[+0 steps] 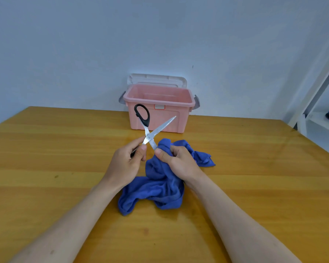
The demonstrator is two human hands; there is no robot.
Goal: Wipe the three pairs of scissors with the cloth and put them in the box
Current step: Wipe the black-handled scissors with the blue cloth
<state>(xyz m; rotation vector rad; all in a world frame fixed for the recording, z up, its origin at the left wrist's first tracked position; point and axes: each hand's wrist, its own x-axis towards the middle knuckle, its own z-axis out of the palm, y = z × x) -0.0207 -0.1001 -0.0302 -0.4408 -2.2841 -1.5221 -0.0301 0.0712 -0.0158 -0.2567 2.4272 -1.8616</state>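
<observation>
A pair of scissors (pixel 152 134) with black handles is spread wide open above the table. My left hand (pixel 127 164) grips its lower handle, which the fingers hide; the other handle loop sticks up in front of the box. One blade points up and right; the other runs down into the blue cloth (pixel 160 185). My right hand (pixel 176 160) pinches the bunched cloth around that blade. The rest of the cloth trails on the table. The pink box (pixel 158 118) stands open behind, its inside looks bare. No other scissors are in view.
The wooden table (pixel 46 168) runs to a pale wall. The box's white lid (pixel 157 79) leans behind it against the wall. A white shelf frame (pixel 315 118) with a dark blue object stands off the table's right edge.
</observation>
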